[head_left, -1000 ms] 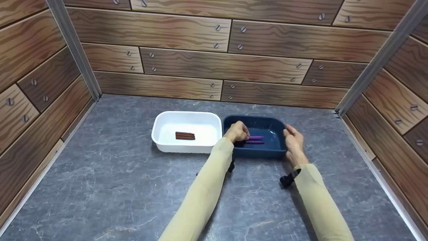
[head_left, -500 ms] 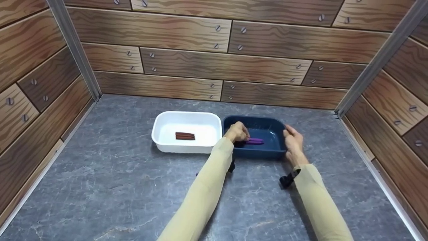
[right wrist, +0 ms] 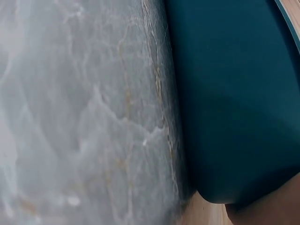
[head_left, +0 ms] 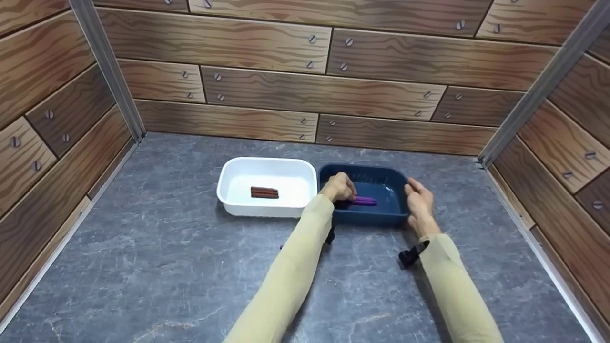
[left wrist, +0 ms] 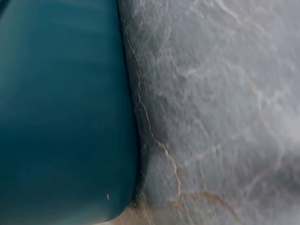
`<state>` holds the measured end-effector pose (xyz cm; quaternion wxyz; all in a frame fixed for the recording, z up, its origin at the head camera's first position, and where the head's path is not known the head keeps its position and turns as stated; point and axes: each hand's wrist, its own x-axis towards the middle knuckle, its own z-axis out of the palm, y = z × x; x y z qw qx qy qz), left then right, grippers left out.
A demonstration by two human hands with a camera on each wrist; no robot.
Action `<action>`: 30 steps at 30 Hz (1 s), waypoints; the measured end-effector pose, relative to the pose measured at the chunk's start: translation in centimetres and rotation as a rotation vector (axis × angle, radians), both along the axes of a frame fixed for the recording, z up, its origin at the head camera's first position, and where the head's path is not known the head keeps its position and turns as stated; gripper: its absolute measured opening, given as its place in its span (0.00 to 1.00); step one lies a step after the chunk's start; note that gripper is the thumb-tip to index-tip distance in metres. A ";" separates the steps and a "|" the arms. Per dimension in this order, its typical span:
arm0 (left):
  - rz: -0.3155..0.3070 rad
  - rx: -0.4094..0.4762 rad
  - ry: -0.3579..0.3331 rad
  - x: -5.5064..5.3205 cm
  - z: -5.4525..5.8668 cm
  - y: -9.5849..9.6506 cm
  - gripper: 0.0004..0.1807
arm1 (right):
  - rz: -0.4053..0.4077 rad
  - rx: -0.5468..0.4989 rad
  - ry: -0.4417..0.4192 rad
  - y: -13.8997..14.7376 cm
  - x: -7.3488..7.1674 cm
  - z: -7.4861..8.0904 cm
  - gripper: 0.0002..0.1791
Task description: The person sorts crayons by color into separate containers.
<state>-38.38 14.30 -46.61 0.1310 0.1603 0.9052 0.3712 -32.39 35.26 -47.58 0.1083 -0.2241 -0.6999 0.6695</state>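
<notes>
A dark blue tray [head_left: 369,219] stands on the grey table, with slim purple sticks [head_left: 365,201] lying close together on its floor. Inside its left part, my left hand [head_left: 338,186] pinches the left end of a purple stick; the fingertips are partly hidden. At the tray's right end, my right hand [head_left: 420,202] holds the rim and wall. Both wrist views show mainly the tray's outer wall [left wrist: 65,103]; part of the right hand [right wrist: 269,204] appears under the tray's edge in the right wrist view.
A white tray [head_left: 262,210] stands directly left of the blue one, holding several reddish-brown sticks [head_left: 264,193] laid side by side. Wood-patterned panels [head_left: 314,90] rise behind and at both sides. The grey marbled tabletop [head_left: 167,276] stretches toward the front.
The upper purple stick has moved down against the lower one, closing the gap between them. The right hand and both trays have stayed in place.
</notes>
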 end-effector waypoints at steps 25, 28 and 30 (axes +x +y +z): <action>-0.072 0.331 -0.007 0.7 2.0 -1.8 0.09 | 0.006 -0.017 -0.011 0.2 0.2 -0.1 0.27; -0.081 0.397 -0.022 1.0 2.3 -2.5 0.11 | 0.015 -0.016 -0.016 0.1 0.1 0.0 0.27; -0.097 0.428 -0.037 1.3 2.4 -3.0 0.12 | 0.022 -0.018 -0.027 0.1 0.1 0.1 0.27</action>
